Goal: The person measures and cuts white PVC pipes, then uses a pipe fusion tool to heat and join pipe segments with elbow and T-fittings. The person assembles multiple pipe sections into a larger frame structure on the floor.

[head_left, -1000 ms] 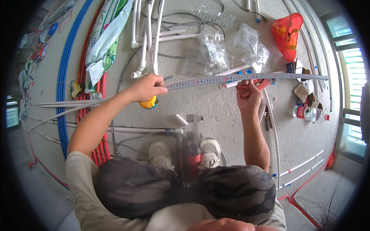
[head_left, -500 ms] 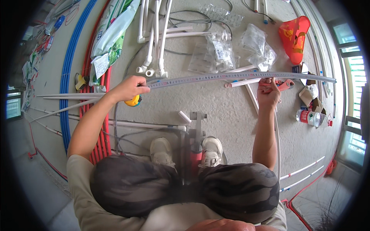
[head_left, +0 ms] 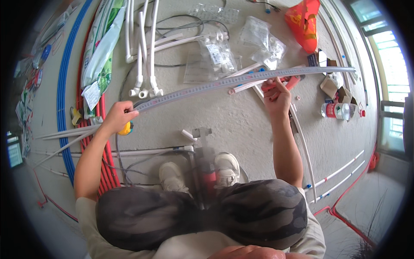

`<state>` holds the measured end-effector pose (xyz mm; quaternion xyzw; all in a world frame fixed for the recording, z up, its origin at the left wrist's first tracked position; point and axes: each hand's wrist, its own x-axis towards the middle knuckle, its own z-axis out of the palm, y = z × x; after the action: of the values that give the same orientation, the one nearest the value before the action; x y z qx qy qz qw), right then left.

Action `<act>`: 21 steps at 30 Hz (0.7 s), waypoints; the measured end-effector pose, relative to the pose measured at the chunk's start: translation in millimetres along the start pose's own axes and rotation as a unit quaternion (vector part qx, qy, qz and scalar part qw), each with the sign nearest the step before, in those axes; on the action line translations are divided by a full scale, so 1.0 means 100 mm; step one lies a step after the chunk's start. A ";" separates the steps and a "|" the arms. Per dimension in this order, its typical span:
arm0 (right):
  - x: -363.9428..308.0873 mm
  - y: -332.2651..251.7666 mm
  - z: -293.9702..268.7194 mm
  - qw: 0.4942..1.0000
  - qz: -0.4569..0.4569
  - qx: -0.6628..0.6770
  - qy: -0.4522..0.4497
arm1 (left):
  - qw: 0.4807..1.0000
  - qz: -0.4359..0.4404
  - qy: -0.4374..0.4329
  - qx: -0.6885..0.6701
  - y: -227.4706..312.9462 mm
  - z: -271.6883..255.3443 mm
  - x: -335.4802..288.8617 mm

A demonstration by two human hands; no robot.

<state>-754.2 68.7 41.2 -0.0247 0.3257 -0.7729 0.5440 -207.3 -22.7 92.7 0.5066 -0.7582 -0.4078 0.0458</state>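
Left hand (head_left: 119,117) grips tape (head_left: 125,128); blade (head_left: 246,79) overshoots right hand (head_left: 278,99).

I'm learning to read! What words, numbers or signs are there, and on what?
Tape measure blade: number marks, too blurred to read.
Red bottle label: white print, too small.
White label on clear bag: print too small.
White paper: marks too small.
Red bag: yellow design, unclear.

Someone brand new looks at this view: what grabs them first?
Probably the long silver tape blade, arching across the middle from the left hand to well past the right hand, which holds a red tool. Next would come the bright red bag at the upper right and the blue pipes running down the left side.
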 end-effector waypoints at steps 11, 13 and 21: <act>-1.26 0.66 -0.78 0.840 0.107 -0.531 -0.005 | 0.998 -0.055 -0.021 -0.034 -0.07 -0.31 -0.06; -1.31 0.71 -0.58 0.821 0.157 -0.548 -0.026 | 0.994 -0.081 -0.031 -0.072 -0.10 -0.33 -0.09; -1.16 0.70 -0.13 0.786 0.070 -0.602 -0.119 | 0.994 -0.067 -0.038 -0.072 -0.19 -0.23 -0.11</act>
<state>-654.6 160.1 30.8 -0.4163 0.6585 -0.3705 0.5057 -177.1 -29.9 98.4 0.5357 -0.6924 -0.4825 0.0264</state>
